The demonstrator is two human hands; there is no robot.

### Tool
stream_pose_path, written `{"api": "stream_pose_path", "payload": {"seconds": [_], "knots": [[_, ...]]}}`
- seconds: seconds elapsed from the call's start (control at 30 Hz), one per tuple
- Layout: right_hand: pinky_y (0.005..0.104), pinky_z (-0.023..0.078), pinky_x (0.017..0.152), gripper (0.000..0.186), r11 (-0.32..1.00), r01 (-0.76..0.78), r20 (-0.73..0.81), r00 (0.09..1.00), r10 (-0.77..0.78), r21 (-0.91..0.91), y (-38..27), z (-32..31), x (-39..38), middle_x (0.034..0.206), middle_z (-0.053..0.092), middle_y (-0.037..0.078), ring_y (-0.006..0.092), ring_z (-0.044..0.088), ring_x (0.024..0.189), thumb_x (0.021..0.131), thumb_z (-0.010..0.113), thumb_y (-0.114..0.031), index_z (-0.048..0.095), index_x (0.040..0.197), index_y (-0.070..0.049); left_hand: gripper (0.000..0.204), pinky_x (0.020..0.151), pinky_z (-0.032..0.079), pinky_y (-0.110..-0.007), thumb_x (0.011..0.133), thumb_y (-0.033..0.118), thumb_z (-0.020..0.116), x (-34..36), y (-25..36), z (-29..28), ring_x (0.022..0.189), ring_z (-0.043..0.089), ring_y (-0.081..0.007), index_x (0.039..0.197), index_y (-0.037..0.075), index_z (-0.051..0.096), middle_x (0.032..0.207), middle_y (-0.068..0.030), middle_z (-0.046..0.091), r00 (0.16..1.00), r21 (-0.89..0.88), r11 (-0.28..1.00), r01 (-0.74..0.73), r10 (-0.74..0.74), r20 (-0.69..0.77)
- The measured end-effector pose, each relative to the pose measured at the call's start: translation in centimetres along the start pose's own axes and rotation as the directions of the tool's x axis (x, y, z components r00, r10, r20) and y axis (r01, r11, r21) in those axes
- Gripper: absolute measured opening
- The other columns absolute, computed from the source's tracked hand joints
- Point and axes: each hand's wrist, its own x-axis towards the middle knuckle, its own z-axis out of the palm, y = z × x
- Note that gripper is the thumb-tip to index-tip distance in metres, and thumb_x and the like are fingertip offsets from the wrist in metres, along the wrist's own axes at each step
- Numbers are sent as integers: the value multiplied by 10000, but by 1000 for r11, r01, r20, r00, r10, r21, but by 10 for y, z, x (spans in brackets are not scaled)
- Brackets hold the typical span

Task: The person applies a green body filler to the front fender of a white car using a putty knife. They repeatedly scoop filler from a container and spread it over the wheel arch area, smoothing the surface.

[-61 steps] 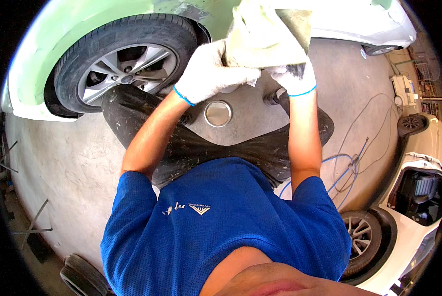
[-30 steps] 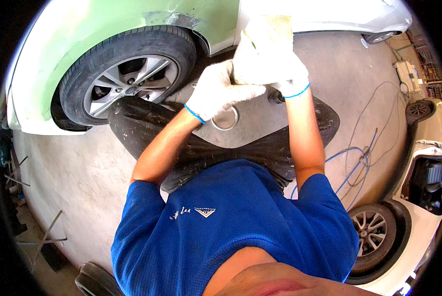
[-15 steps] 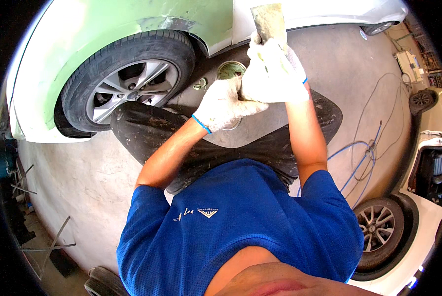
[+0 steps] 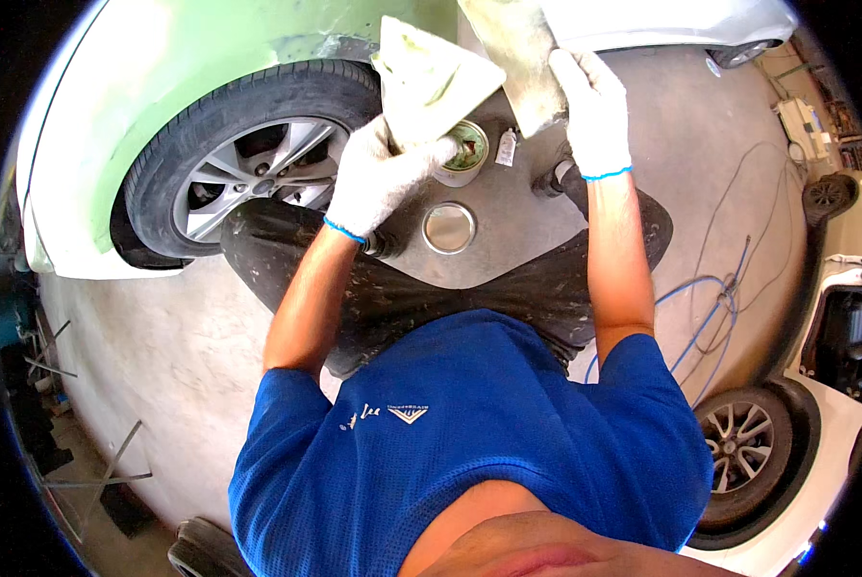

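Observation:
My left hand (image 4: 375,181), in a white knitted glove with a blue cuff edge, grips a pale, flat putty spreader (image 4: 436,82) with greenish putty smeared on it. In my right hand (image 4: 596,113), gloved the same way, is a second spreader (image 4: 522,72), worn and stained, held by its edge. The two spreaders are raised side by side and apart. Below them on the floor stands an open tin (image 4: 462,178) with green putty inside. Nearer to me lies a round metal lid (image 4: 449,229), and a small white tube (image 4: 508,148) is right of the tin.
A car's green-primed fender (image 4: 210,48) and its wheel (image 4: 258,163) stand close at my left. My dark-trousered knees spread around the tin. Blue and grey hoses (image 4: 719,288) coil on the floor at right, beside another white car (image 4: 787,481).
My hands have parted: the left moved left and the right moved right, each with a spreader. The tin, lid and tube now show more fully between them.

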Motion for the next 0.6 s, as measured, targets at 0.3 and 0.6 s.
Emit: {"api": "stream_pose_path", "payload": {"seconds": [0.3,0.6], "knots": [[238,474,805,199,989,151,130,980,-150,4,-4,4,-9,971,631,4,78,560,890,921,640,-93,622,1092,8,339,792,510,-250,811,139,784,6,-8,-7,868,617,-83,1087,-9,652,993,-53,699,999,15,1000,-21,22,-27],[276,489,876,279,953,302,-44,952,-303,-25,-9,13,-13,1027,665,65,134,612,961,906,653,-89,589,1159,12,342,713,497,-220,804,124,795,10,-21,-12,807,591,-48,1086,-10,655,962,-22,693,996,17,1000,-15,16,-90]]}}
